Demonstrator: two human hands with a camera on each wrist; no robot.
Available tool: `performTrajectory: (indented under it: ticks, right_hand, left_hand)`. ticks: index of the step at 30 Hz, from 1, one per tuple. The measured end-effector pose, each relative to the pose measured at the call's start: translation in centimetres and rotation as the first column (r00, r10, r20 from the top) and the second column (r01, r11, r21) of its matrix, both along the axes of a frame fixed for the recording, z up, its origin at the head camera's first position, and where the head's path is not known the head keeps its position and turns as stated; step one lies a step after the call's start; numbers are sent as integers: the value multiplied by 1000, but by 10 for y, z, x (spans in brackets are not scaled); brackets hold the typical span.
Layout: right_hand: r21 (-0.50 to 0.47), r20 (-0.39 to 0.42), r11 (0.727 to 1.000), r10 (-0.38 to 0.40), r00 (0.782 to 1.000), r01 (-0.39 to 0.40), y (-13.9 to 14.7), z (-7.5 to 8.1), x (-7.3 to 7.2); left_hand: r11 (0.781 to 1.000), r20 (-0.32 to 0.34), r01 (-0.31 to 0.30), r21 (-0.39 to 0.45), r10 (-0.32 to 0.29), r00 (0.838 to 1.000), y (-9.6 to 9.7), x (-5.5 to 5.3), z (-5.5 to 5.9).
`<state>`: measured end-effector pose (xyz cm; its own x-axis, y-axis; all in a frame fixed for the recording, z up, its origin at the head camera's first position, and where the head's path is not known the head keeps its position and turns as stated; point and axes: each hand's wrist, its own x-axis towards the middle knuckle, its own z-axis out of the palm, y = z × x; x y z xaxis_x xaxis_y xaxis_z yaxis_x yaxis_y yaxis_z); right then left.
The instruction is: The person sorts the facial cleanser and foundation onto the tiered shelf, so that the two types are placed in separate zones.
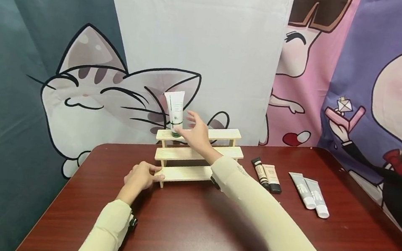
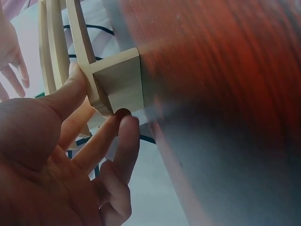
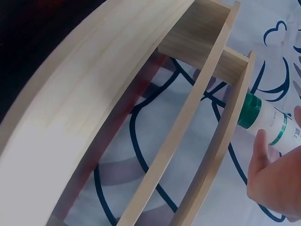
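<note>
At the left, the left hand (image 1: 141, 175) grips the left end of the lowest tier of the wooden stand (image 1: 187, 173), thumb and fingers pinching the board. On the left end of the top tier is the white tube (image 1: 175, 109), standing on its green cap (image 1: 175, 134) — cap down, flat crimped end up, long axis nearly vertical with the top leaning slightly left. Just right of it, the right hand (image 1: 198, 133) has its fingers spread and loose, not closed around the tube; whether the thumb touches it I cannot tell. Farther right on the worktop (image 1: 179, 233) lie a dark tube (image 1: 261, 173), a beige tube (image 1: 272, 177) and two grey tubes (image 1: 302, 189) — the grey ones with white caps toward the person.
</note>
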<state>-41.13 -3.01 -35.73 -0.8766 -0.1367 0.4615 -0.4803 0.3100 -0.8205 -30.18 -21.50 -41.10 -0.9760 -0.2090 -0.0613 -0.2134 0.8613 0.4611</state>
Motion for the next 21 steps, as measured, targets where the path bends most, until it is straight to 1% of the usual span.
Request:
performTrajectory:
  ticks: [7,14,21]
  right_hand:
    - [-41,48,999,37,998,-35,12,-2,9]
    - [-39,38,998,60,997,-59,20,-5,18]
    - [-21,47,998,54,997,-53,29,-11,30]
  left_hand:
    - [999,-8,32,-1,-32,999,-1,-1,-1]
    - [1000,-7,29,-5,-29,1000,0,-4,-1]
    - [999,-10,40,-10,-40,999,-2,-3,-3]
